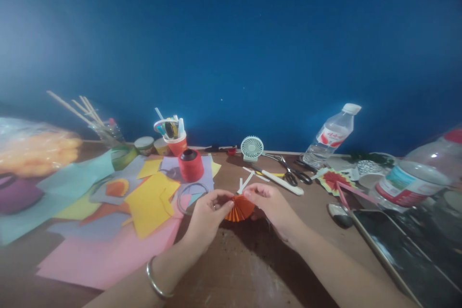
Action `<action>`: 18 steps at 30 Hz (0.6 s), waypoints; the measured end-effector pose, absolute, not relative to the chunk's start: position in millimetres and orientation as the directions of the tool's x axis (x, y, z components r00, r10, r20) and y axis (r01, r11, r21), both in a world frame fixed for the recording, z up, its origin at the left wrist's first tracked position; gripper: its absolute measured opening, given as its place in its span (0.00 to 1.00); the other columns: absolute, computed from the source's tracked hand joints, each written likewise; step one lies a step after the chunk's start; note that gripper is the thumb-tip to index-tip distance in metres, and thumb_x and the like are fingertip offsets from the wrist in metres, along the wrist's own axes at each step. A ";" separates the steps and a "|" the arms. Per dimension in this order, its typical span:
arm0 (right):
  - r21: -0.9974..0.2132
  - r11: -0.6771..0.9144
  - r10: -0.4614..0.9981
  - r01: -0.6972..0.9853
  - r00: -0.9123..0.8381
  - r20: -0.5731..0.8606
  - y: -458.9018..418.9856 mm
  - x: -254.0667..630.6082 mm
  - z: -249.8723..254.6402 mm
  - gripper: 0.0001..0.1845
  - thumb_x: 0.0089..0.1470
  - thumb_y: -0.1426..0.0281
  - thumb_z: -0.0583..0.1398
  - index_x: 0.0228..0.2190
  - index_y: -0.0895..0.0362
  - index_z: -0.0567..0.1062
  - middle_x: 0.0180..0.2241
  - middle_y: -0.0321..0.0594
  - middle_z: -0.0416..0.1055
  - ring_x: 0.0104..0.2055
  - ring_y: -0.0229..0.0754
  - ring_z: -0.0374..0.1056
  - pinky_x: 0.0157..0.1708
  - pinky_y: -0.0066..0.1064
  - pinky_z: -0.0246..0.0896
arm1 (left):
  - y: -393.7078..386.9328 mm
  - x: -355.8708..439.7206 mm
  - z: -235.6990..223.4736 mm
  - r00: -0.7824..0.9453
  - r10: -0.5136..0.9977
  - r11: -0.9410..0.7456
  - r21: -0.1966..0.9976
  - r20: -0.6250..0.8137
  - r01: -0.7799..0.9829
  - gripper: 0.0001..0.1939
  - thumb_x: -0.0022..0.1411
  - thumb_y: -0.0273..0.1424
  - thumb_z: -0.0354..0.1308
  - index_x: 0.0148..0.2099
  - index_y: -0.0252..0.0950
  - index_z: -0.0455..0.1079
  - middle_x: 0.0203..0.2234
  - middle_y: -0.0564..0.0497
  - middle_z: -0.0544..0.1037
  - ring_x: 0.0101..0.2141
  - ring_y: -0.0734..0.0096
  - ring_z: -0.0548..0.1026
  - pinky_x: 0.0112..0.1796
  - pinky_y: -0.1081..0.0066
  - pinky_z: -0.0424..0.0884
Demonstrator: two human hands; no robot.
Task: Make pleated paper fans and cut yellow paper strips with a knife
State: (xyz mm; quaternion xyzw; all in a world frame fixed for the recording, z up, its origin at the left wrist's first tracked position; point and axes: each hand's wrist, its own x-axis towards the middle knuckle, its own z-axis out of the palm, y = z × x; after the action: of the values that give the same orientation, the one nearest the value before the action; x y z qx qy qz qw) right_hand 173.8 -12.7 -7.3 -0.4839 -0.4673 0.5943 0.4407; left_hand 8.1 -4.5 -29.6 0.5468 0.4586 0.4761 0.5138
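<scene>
Between my two hands is an orange pleated paper fan (238, 209), its folds spread in a half-round below the fingers. My left hand (212, 209) pinches its left upper edge with thumb and fingers. My right hand (265, 202) grips the upper right side, with the thumb on top and the other fingers partly hidden behind the paper. Just beyond the fan lie white paper strips (247, 180). A white-handled cutter (283, 183) rests behind my right hand, near black-handled scissors (290, 175).
Coloured paper sheets (147, 204) spread over the left side, with a red thread cone (191, 166) and a cup of pens (175, 139) behind. At the back stand a small fan (251, 147) and a tilted water bottle (332, 134). A phone-like device (390, 245) lies right.
</scene>
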 end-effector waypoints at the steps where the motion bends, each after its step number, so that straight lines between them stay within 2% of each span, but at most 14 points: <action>1: -0.983 -0.179 0.969 -0.040 -0.178 -0.169 -13.6 173.5 -6.4 0.12 0.46 0.65 0.61 0.33 0.57 0.71 0.30 0.37 0.72 0.29 0.38 0.67 0.22 0.25 0.61 | -3.5 7.4 -31.3 0.098 0.993 -0.059 0.998 0.058 0.010 0.07 0.50 0.28 0.61 0.35 0.36 0.73 0.29 0.52 0.77 0.32 0.71 0.73 0.34 0.74 0.68; 4: -0.988 -0.154 0.962 0.030 -0.224 -0.157 -15.4 171.6 -7.0 0.13 0.43 0.72 0.62 0.35 0.58 0.70 0.29 0.37 0.73 0.27 0.37 0.68 0.22 0.26 0.62 | -1.2 6.3 -33.8 0.058 0.996 -0.065 0.998 0.065 -0.013 0.07 0.51 0.29 0.60 0.36 0.36 0.72 0.30 0.51 0.77 0.33 0.70 0.73 0.35 0.73 0.68; 8: -0.982 -0.179 0.973 -0.059 -0.160 -0.168 -16.0 169.1 -12.3 0.12 0.44 0.74 0.60 0.35 0.59 0.69 0.27 0.36 0.73 0.25 0.35 0.68 0.24 0.25 0.64 | -2.8 7.7 -30.5 0.066 0.997 -0.024 0.998 0.028 -0.066 0.14 0.49 0.28 0.62 0.41 0.36 0.69 0.35 0.49 0.76 0.37 0.68 0.73 0.37 0.72 0.69; 12: -0.958 -0.243 0.967 -0.154 -0.116 -0.227 -14.9 168.4 -14.9 0.15 0.43 0.72 0.62 0.37 0.60 0.69 0.30 0.38 0.73 0.26 0.35 0.69 0.24 0.25 0.65 | -6.5 10.5 -26.4 0.112 0.991 0.083 0.992 -0.072 -0.092 0.14 0.49 0.27 0.62 0.40 0.35 0.66 0.32 0.49 0.76 0.29 0.71 0.73 0.30 0.72 0.70; 18: -0.945 -0.261 0.964 -0.198 -0.102 -0.245 -12.3 169.9 -16.8 0.13 0.48 0.68 0.60 0.36 0.60 0.71 0.27 0.39 0.72 0.24 0.34 0.68 0.21 0.22 0.64 | -5.6 10.7 -26.2 0.087 0.993 0.094 0.990 -0.084 -0.110 0.12 0.48 0.27 0.62 0.38 0.34 0.67 0.27 0.53 0.75 0.23 0.78 0.70 0.26 0.77 0.68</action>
State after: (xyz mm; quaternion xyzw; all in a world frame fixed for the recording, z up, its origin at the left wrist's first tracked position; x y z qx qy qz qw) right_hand 169.9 -12.3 -16.8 -0.4851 -0.3948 0.6286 0.4624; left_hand 10.7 -5.6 -26.2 0.4679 0.4715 0.4840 0.5696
